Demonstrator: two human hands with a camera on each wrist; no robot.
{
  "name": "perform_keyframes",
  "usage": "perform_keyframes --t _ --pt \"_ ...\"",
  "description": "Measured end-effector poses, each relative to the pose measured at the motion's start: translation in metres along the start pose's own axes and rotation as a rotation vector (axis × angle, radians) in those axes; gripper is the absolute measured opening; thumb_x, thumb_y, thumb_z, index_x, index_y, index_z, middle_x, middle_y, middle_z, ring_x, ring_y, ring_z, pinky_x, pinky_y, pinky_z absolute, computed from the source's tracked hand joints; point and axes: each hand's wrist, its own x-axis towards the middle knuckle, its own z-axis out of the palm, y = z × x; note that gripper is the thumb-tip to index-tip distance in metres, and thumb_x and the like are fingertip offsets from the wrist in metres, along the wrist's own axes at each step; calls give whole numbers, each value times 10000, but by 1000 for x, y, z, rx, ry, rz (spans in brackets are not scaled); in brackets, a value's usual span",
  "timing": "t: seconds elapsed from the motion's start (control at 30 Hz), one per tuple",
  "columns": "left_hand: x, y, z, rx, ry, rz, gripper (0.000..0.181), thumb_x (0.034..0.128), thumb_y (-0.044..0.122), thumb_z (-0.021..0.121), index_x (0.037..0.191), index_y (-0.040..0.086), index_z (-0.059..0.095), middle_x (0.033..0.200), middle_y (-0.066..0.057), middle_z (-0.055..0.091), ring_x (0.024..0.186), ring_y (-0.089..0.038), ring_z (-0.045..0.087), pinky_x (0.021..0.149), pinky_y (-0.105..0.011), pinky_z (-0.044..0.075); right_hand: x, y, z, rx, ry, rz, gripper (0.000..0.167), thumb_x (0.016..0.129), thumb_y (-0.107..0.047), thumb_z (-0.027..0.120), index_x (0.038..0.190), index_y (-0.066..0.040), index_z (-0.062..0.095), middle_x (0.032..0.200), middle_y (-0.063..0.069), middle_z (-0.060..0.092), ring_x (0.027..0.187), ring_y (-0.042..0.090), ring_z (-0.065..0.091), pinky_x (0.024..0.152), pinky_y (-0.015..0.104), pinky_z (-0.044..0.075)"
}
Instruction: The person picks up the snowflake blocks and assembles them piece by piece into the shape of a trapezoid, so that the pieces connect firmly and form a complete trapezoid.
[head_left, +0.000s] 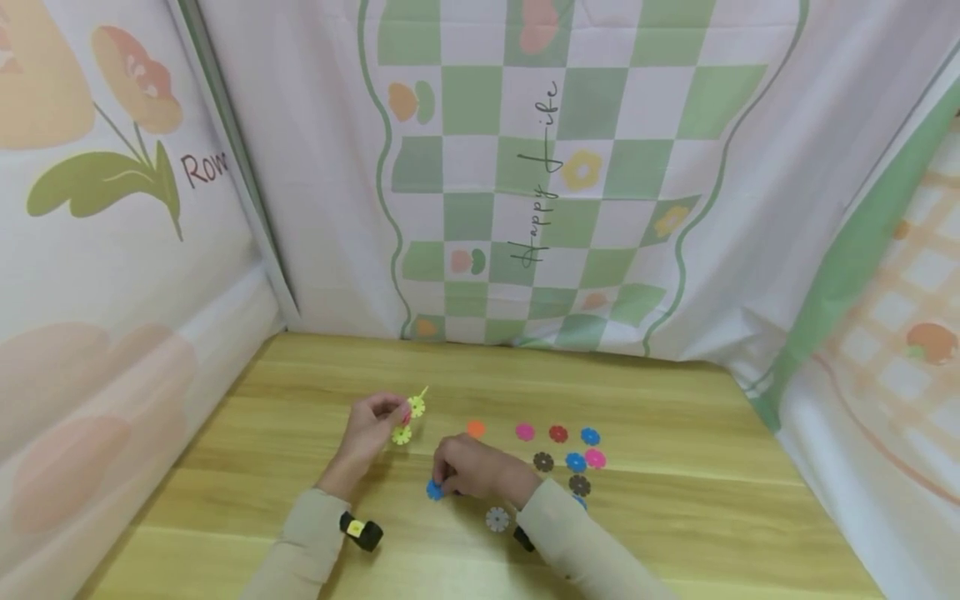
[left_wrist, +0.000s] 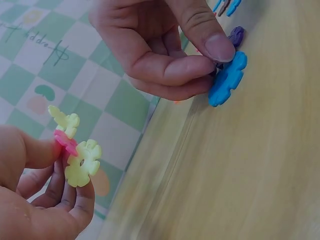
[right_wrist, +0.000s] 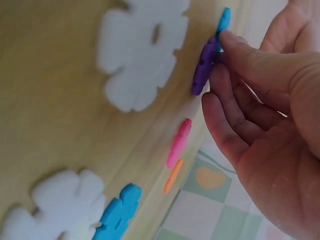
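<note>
My left hand pinches a small joined chain of flower-shaped interlocking discs. A pink disc sits in its middle, between an upper yellow disc and a lower yellow disc. To the right, and lower in the head view, my right hand holds a blue flower disc between thumb and fingers, on edge just over the table. Right by those fingertips is a purple disc; whether it is joined to the blue one I cannot tell.
Loose discs lie on the wooden table: an orange disc, a pink disc, a red disc, several blue and brown ones, and a grey disc near the right forearm. A printed curtain closes the back.
</note>
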Motion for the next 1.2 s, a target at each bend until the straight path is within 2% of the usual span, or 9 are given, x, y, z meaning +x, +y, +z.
perform_keyframes --t 0.07,0.23,0.37,0.57,0.73,0.9,1.1,1.2 --pt "-1 1 1 5 -2 -2 106 997 34 688 1056 -47 722 898 -53 711 820 -132 641 722 -193 560 -1 0 0 14 -3 -3 69 931 -54 790 966 -103 756 944 -49 743 781 -32 623 741 123 554" --pt "-2 2 1 7 -3 -7 108 999 40 690 1056 -45 723 898 -50 706 819 -131 636 717 -187 555 -2 -3 -1 -2 -7 -33 192 907 -143 840 1082 -98 772 970 -48 741 814 -23 621 769 127 546" --pt "-3 1 3 2 -15 -7 119 996 30 689 1072 -59 715 915 -82 714 823 -139 639 721 -187 555 -3 -3 1 -9 -6 -9 164 887 -167 858 1019 -125 770 953 -82 685 812 -21 594 768 128 540" --pt "-7 4 9 24 -40 5 142 997 55 697 1086 -55 709 960 -113 719 837 -141 644 741 -196 553 -8 7 1 94 30 69 190 865 -143 874 1000 -128 742 921 -91 714 810 -17 616 783 154 553" --pt "-9 3 16 24 -61 19 138 981 55 717 1068 -54 714 943 -121 725 810 -142 646 722 -205 555 -15 23 -9 172 61 40 106 913 -114 822 951 -115 723 865 -49 730 746 26 650 733 180 566" --pt "-13 5 26 23 -88 31 100 968 27 717 1037 -46 723 906 -128 726 780 -147 650 690 -207 561 -29 43 -27 244 159 52 52 1003 -160 730 967 -142 696 900 -30 720 795 93 662 724 217 567" --pt "-20 5 36 66 -151 47 79 982 40 701 1036 -10 728 900 -101 716 792 -154 645 679 -208 563 -47 60 -53 308 319 69 53 1029 -171 691 1038 -121 705 967 29 731 924 329 706 804 372 626" --pt "-24 5 41 89 -192 70 79 987 49 697 1040 0 727 914 -102 715 807 -160 649 697 -213 574 -55 64 -61 329 373 70 81 1042 -172 675 1084 -116 717 996 32 742 963 347 718 849 429 635"
